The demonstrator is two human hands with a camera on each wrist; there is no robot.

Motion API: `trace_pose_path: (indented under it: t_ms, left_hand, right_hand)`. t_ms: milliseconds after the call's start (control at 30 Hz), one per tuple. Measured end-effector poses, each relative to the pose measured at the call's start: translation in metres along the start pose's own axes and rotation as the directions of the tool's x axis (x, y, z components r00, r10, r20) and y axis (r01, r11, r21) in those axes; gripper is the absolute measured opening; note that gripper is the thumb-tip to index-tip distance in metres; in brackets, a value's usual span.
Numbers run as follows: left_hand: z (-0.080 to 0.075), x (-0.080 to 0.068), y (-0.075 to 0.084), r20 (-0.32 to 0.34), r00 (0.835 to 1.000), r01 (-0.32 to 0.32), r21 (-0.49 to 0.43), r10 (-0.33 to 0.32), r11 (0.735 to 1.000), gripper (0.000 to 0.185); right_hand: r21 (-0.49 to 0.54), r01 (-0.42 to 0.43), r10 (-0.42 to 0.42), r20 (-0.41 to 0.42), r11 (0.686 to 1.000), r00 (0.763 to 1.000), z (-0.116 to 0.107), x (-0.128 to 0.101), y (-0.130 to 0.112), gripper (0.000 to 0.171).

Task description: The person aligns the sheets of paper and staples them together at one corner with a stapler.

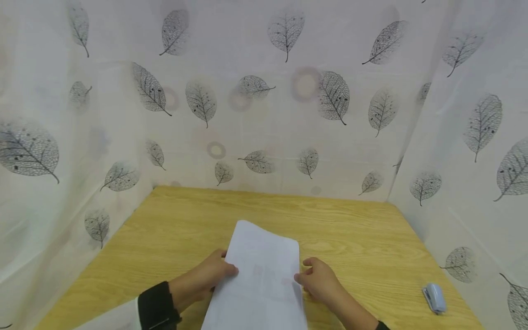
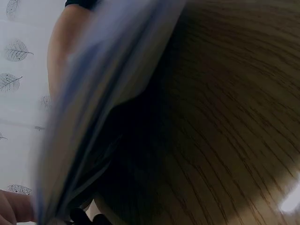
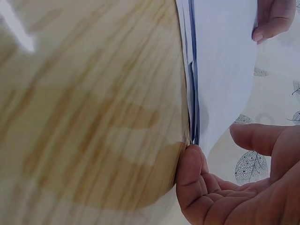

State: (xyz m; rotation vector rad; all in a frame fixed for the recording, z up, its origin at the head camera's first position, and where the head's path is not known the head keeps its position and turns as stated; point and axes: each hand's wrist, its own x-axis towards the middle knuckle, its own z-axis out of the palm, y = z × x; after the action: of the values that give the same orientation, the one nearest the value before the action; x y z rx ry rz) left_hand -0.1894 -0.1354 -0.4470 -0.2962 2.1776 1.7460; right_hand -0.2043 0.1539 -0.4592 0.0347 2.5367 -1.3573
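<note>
While left hand (image 1: 206,277) pinches paper (image 1: 257,300) — markings (image 1: 260,274) unreadably faint — we see right hand (image 1: 323,282), thumb and fingers parted, apparently touching paper's edge.

Table (image 1: 359,229): yellowish wood grain, glossy surface. Pale sheeting (image 1: 264,126) hung behind table and along its left and right sides, printed with dark leaves (image 1: 333,96) and some faint rings (image 1: 295,85). Sheeting creased left of table. White glare streak (image 3: 18,27) on table.

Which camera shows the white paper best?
The head view: it shows the white paper broad side on, with its near end cut off. The right wrist view shows layered edges and part of the face; the left wrist's, a blurred edge.
</note>
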Motion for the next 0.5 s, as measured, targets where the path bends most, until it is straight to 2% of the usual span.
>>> trace_pose_path:
  t_ms: [167,267,367,500]
  left_hand:
    - [0.0047,0.0002,0.0015,0.017,1.0,-0.002,-0.056,0.003,0.998,0.077]
    - [0.0061,0.0001,0.0015,0.028,0.999,-0.019,-0.067,0.021,0.998,0.073]
    - [0.006,-0.001,0.0,0.045,0.995,-0.084,-0.064,0.087,0.994,0.072]
    - [0.0059,-0.0061,0.0038,0.058,0.978,-0.198,-0.058,0.202,0.978,0.077]
  right_hand:
    - [0.007,-0.012,0.012,0.004,1.0,1.0,0.0001,-0.0006,-0.0009,0.062]
    - [0.014,-0.011,0.011,0.004,1.0,1.0,0.0,-0.0012,-0.0016,0.061]
    - [0.023,-0.009,0.009,0.007,1.0,1.0,0.0002,-0.0015,-0.0014,0.062]
    - [0.031,-0.022,0.021,0.014,0.999,1.0,0.0003,-0.0002,0.0006,0.064]
